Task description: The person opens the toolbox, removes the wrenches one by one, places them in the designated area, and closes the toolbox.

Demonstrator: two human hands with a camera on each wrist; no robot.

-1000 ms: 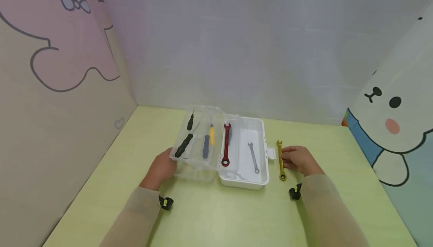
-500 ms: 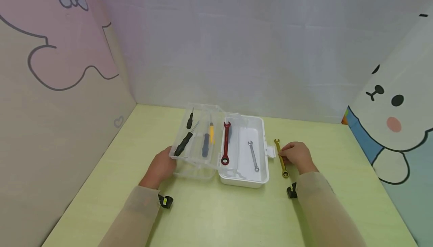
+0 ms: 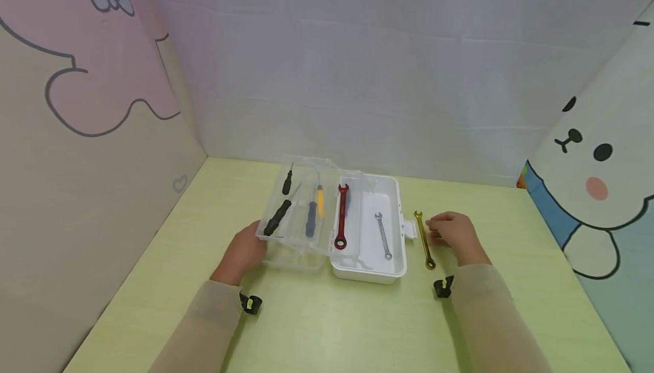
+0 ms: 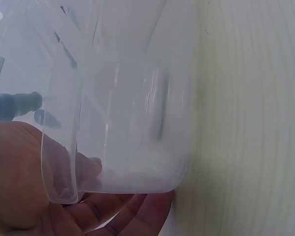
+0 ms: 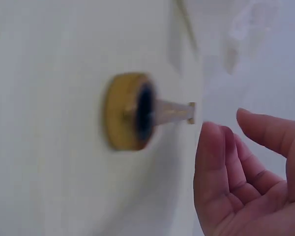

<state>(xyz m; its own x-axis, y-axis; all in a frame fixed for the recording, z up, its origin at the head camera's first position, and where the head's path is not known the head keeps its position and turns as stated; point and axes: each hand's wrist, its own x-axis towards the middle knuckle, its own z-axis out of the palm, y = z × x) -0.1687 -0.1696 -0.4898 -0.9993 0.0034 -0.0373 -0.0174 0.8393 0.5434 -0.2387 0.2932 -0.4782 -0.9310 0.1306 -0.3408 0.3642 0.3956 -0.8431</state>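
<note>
My left hand [image 3: 244,254] grips the near left corner of a clear plastic tray [image 3: 301,205]; in the left wrist view the thumb lies over its wall [image 4: 132,182] and the fingers go beneath. The tray carries a large black screwdriver [image 3: 277,218], a small black one [image 3: 287,184], a blue-handled one [image 3: 311,219], a yellow-handled tool [image 3: 320,201] and a red ratchet wrench [image 3: 342,217]. On the table lies a gold ratchet wrench [image 3: 425,242]. Just right of it is my right hand [image 3: 453,234], thumb and fingers apart, holding nothing.
Partly under the tray stands a white toolbox [image 3: 368,277], with a small silver wrench [image 3: 384,238] inside and a latch tab [image 3: 409,229] sticking out right. Its clear lid [image 3: 296,263] spreads left below the tray. A plain curtain [image 3: 327,78] backs the table.
My right hand has let go of the gold wrench and drawn slightly right of it. The wrench now slants more, its ring end shifted right. My left hand keeps its hold.
</note>
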